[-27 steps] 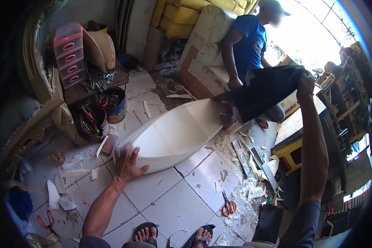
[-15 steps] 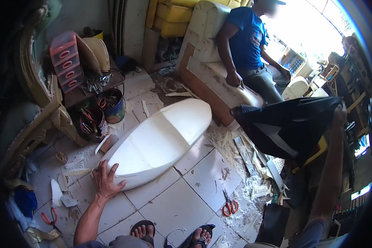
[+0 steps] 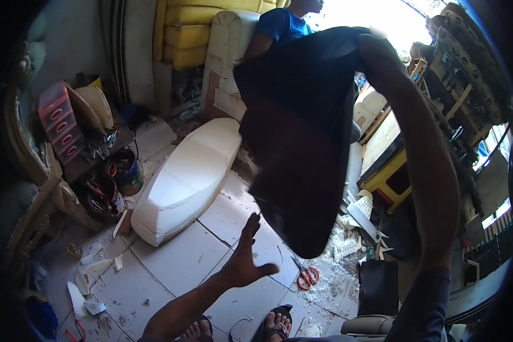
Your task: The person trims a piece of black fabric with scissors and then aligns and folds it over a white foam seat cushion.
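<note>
A dark seat cover [image 3: 302, 131] hangs spread out in front of me. My right hand [image 3: 379, 60] is raised high and closed on its upper right corner. Beside its lower left edge, my left hand [image 3: 246, 259] reaches up with fingers apart and the thumb stretched out, holding nothing. Whether its fingertips touch the cover is hard to see. A long white foam seat [image 3: 191, 171] rests on the tiled floor to the left, its rounded end towards me. The cover hides part of the floor and of the person behind it.
Orange-handled scissors [image 3: 308, 277] lie on the tiles [image 3: 176, 268] among foam scraps. Pots of tools [image 3: 130, 176] and a pink drawer unit [image 3: 61, 122] stand at the left. Behind the cover sits a person in a blue shirt [image 3: 288, 23]. A yellow-framed piece [image 3: 389, 179] is at the right.
My left hand has let go of the foam seat and moved right towards the cover. The seat now rests more upright. My right hand has lifted the cover up and left, so it hangs down.
</note>
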Tool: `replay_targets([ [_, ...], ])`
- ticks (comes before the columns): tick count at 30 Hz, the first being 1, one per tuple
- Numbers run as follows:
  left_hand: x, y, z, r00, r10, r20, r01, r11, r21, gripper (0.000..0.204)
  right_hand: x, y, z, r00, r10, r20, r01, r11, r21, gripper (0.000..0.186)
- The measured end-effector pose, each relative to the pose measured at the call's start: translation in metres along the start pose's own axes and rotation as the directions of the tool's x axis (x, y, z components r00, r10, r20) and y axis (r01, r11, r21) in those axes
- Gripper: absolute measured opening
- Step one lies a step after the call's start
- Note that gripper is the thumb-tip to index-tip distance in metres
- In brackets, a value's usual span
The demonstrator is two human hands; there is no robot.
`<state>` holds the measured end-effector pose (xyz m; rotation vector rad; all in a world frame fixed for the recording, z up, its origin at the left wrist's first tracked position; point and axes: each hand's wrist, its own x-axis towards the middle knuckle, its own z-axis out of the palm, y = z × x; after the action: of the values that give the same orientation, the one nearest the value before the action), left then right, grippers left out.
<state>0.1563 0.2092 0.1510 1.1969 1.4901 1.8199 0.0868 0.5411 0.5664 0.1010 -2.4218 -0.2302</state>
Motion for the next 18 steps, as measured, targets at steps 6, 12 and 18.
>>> replay_targets([
  [6, 0.062, -0.018, -0.103, 0.553, 0.372, -0.746, 0.152, 0.835, 0.529, 0.121, -0.074, 0.06, -0.051, 0.921, 0.331, 0.204, -0.268, 0.921, -0.282, 0.031],
  [12, 0.097, 0.027, -0.182, 0.917, 0.384, 0.111, -0.257, 0.352, 0.9, 0.05, -0.229, 0.029, 0.003, 0.621, 0.433, 0.653, -0.782, 0.398, 0.48, 0.028],
  [18, 0.071, -0.103, -0.094, 0.914, -0.271, 0.303, -0.052, 0.661, 0.748, 0.057, -0.492, 0.047, 0.144, 0.845, 0.515, 0.143, -0.371, 0.757, -0.538, 0.029],
])
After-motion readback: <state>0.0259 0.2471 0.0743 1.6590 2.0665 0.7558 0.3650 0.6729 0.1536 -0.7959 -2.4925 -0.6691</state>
